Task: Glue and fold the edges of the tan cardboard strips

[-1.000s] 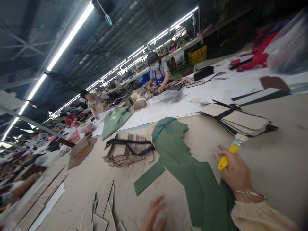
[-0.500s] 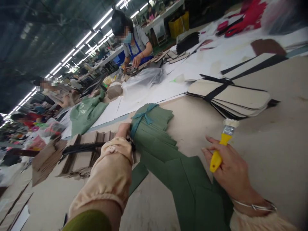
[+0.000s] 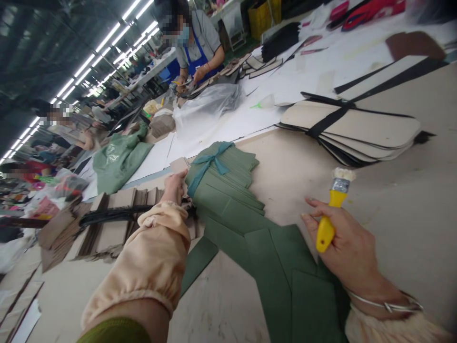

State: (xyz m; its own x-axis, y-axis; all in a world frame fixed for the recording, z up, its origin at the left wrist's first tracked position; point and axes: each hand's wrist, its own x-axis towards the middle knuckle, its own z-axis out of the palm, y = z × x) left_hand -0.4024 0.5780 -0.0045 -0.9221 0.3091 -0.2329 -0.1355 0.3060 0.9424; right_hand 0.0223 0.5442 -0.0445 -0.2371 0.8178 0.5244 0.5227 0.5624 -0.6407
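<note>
My right hand (image 3: 352,247) grips a paintbrush (image 3: 326,228) with a yellow handle, its pale bristles pointing up and away from me. At the far end of my stretched left arm, my left hand (image 3: 174,186) is closed on a small flat tan piece (image 3: 179,165); part of its fingers is hidden. Just right of that hand lies a fanned stack of green pieces (image 3: 228,166), tied with a teal strip (image 3: 210,162). More flat green pieces (image 3: 267,252) overlap on the table between my two arms.
Bundled tan pieces (image 3: 114,219) with black ties lie left of my left forearm. A strapped bundle of cream and black pieces (image 3: 353,124) lies at the right. Beyond are a green bag (image 3: 119,157), clear plastic (image 3: 210,107) and a masked co-worker (image 3: 198,43) across the table.
My left hand has drawn up from beside the green stack, and a tan piece now shows in it. My right hand still holds the brush, shifted slightly. The whole view has tilted down a little.
</note>
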